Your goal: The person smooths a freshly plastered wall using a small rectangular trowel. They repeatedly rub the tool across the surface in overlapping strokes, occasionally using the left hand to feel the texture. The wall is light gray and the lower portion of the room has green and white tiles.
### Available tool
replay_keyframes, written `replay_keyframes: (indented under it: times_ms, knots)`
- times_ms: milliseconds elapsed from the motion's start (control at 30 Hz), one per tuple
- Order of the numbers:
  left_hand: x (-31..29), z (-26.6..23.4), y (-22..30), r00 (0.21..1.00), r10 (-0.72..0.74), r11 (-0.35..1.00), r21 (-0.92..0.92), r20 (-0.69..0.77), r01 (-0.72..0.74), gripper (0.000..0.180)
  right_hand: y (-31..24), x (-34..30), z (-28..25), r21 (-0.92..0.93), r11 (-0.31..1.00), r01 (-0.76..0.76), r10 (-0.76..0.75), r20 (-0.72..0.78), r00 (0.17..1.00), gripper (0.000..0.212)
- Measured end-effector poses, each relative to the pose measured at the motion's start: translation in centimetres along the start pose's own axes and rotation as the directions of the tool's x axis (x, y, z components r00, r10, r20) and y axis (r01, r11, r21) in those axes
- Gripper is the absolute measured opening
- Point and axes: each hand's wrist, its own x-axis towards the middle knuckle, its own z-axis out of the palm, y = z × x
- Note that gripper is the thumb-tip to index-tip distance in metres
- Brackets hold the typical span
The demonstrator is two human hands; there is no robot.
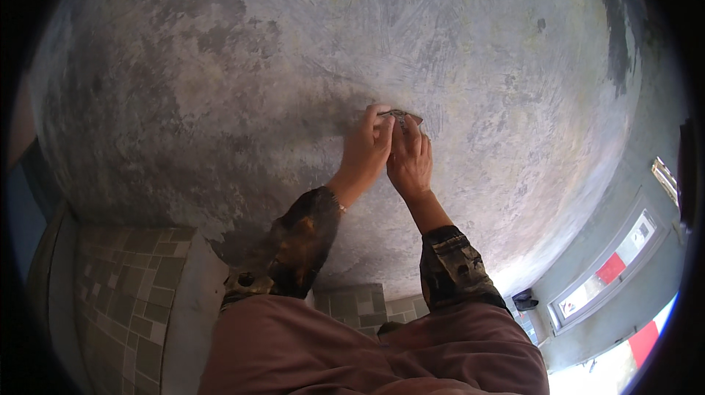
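Observation:
Both of my hands meet near the middle of a large mottled grey surface. Between their fingertips is a small, flat, dark piece with a brownish corner; its kind is too small to make out. My left hand grips its left side, with bent fingers and the thumb close to the right hand. My right hand has its fingers curled over the piece from the near side. The fingers cover much of the piece, and I cannot tell whether it touches the surface.
Beyond the near left edge lies a floor of greenish-grey tiles. At the right are a pale-framed window and a small black object. A dark patch marks the surface's far right.

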Motion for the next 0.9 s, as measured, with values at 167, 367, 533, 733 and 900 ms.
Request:
replay_keyframes:
  times_ms: [167, 367, 533, 733, 900]
  knots:
    - [2.5, -4.2, -1.2, 0.816, 0.561, 0.612, 0.594, 0.139, -0.522, 0.042, 0.1, 0.5, -0.1, -0.033, 0.992, 0.121, -0.120, 0.045, 0.992, 0.055]
    - [5.0, -7.3, -3.1, 0.831, 0.536, 0.409, 0.816, 0.147, -0.408, 0.060, -0.8, 3.2, 0.6, -0.093, 0.996, -0.009, 0.007, -0.021, 1.000, 0.051]
    - [5.1, -8.2, -4.6, 0.835, 0.514, 0.268, 0.887, 0.199, -0.376, 0.059, -1.1, 4.5, 0.8, -0.248, 0.941, 0.231, -0.224, 0.055, 0.973, 0.057]
    - [5.0, -8.1, -4.9, 0.841, 0.519, 0.267, 0.906, 0.154, -0.330, 0.058, -1.1, 5.3, 0.7, -0.117, 0.988, 0.100, -0.110, -0.085, 0.990, 0.046]
    - [4.9, -7.9, -5.1, 0.838, 0.533, 0.267, 0.916, 0.119, -0.300, 0.057, -1.7, 6.1, 0.5, -0.088, 0.942, 0.323, -0.330, -0.097, 0.939, 0.046]
